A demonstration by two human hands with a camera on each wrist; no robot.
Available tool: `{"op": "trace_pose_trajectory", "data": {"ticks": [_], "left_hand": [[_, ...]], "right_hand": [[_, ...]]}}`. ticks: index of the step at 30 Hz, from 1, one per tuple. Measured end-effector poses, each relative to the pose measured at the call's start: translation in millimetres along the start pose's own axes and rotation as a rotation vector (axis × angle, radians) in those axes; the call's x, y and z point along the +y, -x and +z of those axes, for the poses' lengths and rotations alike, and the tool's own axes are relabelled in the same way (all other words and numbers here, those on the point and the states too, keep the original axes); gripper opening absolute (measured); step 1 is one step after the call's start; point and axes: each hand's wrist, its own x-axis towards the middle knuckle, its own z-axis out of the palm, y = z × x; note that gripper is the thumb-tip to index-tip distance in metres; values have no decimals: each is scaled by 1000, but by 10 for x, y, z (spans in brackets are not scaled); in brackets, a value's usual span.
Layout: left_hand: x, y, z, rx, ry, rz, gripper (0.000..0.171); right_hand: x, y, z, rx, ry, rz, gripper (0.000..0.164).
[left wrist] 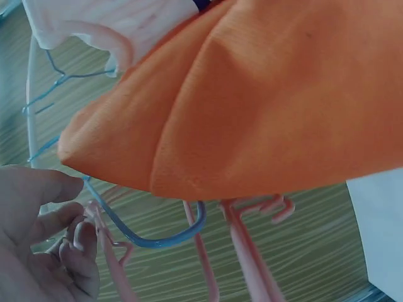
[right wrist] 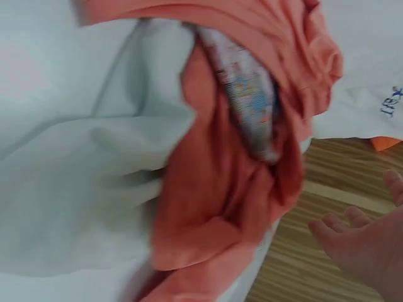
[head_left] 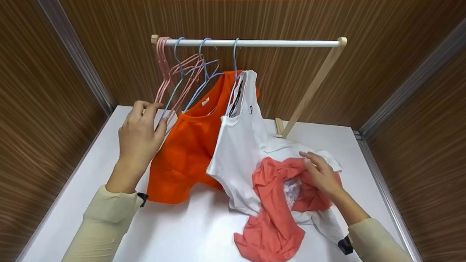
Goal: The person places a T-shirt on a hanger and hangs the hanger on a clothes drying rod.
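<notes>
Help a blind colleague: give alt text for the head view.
A person's left hand is at thin pink hangers beside an orange sleeveless fabric top and white sleeveless fabric top hanging from a white rod; the open right hand hovers over crumpled coral cloth.

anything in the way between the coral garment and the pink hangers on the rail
Yes, in the head view the white tank top and orange top hang between the coral garment and the pink hangers.
</notes>
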Motion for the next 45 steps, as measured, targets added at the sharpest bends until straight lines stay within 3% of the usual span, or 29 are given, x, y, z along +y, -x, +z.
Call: {"op": "trace_pose_trajectory", "data": {"ticks": [3,9,17,23,32,37,45], "left_hand": [[-7,10,14,-10,-61,21,33],[-8,28,45,14,-143,83,35],[3,39,87,30,-143,107,28],[7,39,106,62,-92,102,21],[28,38,119,69,38,78,26],[60,59,32,58,74,81,33],[107,222,-219,89,155,104,23]], "right_hand": [[160,45,30,-14,25,-53,36],[299,74,78,-35,11,-64,38],[101,122,113,2,14,-66,34],[-85,166,105,-8,43,-42,36],[24,140,154,8,-8,-48,34],[-40,165,155,-1,-9,-31,35],[-16,126,166,-47,-19,-37,34]]}}
